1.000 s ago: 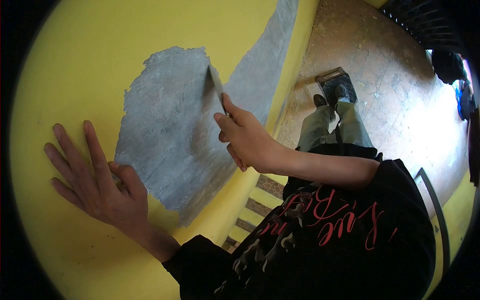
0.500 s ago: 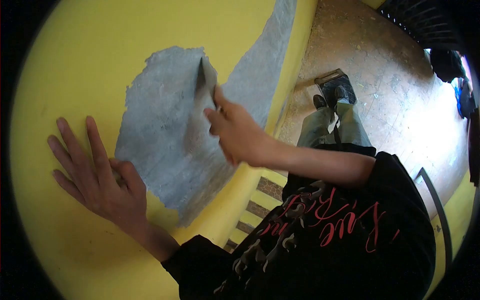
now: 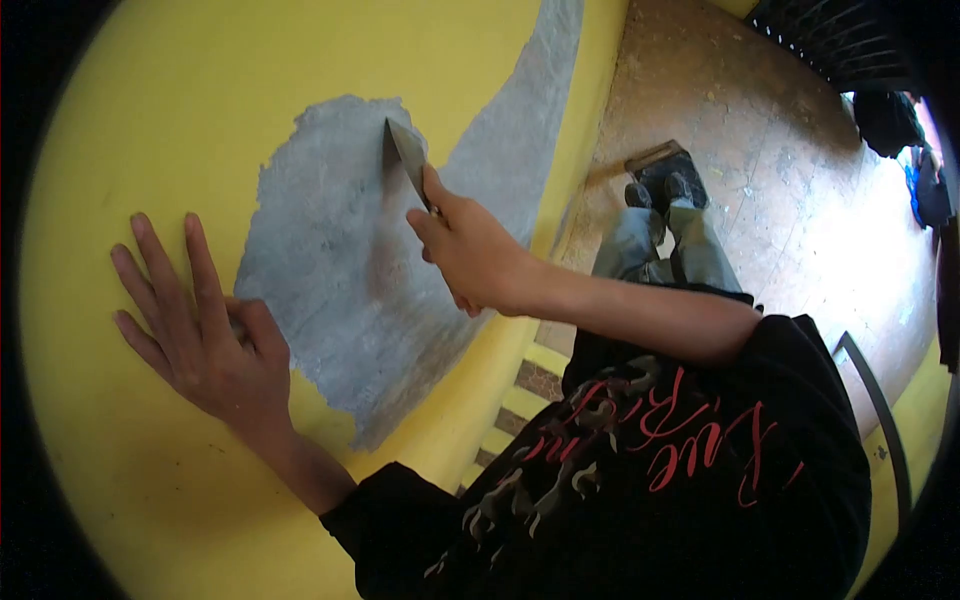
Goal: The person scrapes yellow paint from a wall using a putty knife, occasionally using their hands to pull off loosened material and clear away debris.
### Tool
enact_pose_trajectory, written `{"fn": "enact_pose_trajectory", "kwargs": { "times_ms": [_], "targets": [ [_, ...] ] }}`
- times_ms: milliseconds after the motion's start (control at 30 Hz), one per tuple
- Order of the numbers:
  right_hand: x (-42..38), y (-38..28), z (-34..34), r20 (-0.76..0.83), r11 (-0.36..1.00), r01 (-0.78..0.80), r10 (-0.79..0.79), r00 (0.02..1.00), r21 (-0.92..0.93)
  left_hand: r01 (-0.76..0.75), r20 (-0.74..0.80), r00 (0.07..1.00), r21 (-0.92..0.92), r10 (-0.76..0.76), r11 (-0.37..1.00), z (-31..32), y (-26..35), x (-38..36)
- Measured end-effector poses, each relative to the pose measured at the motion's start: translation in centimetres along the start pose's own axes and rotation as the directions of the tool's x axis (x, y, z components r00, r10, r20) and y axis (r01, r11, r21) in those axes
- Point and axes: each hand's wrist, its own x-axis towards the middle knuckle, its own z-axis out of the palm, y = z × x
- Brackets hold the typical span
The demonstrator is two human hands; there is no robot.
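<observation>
In my right hand is a scraper with a flat metal blade, its handle wrapped by my fingers. The blade lies over the bare grey patch, near that patch's upper right edge. Ragged yellow paint borders the grey area on the wall. Against the painted part, left of the patch, my left hand rests with its fingers spread and its thumb bent in near the patch's edge.
A second grey strip runs up the wall at the right. My feet rest on a dark low platform on the brown floor, where small flakes are scattered. Dark railing shows at top right, and a dark bar at lower right.
The scraper's blade has shifted slightly left and tilted, its tip now pointing more to the upper left. My left hand stays spread on the wall; the view has shifted slightly.
</observation>
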Motion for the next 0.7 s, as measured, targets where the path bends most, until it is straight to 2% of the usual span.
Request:
{"fn": "enact_pose_trajectory", "kwargs": {
  "times_ms": [200,267,300,433,500,600,700],
  "targets": [
    [1.3,-0.3,-0.7,-0.138,0.999,-0.020,0.025,0.990,0.044,0.007,-0.032,0.999,0.018,-0.007,1.000,0.3,0.2,0.5],
    [-2.8,-1.5,0.9,0.108,1.000,-0.029,0.028,0.994,-0.001,0.011,0.004,1.000,0.007,-0.011,1.000,-0.1,0.4,0.2],
    [-2.4,-0.9,0.8,0.129,1.000,-0.027,0.026,0.991,0.004,0.014,0.001,1.000,0.015,-0.014,1.000,-0.2,0.4,0.3],
    [-2.3,-0.3,0.9,0.113,1.000,-0.026,0.026,0.993,0.000,0.012,-0.016,1.000,0.010,-0.012,1.000,0.2,0.1,0.5],
    [-2.0,0.6,1.1,0.015,0.995,0.100,-0.100,0.995,-0.028,0.016,-0.006,1.000,0.021,-0.016,1.000,0.0,0.2,0.6],
    [-1.6,-0.7,0.7,0.014,1.000,0.001,-0.001,1.000,0.029,0.009,0.006,1.000,0.035,-0.009,0.999,0.1,0.0,0.5],
    [-1.4,-1.0,1.5,0.027,0.996,-0.031,0.029,0.999,0.081,0.000,0.000,1.000,0.036,0.000,0.999,0.2,0.0,0.5]
  ]
}}
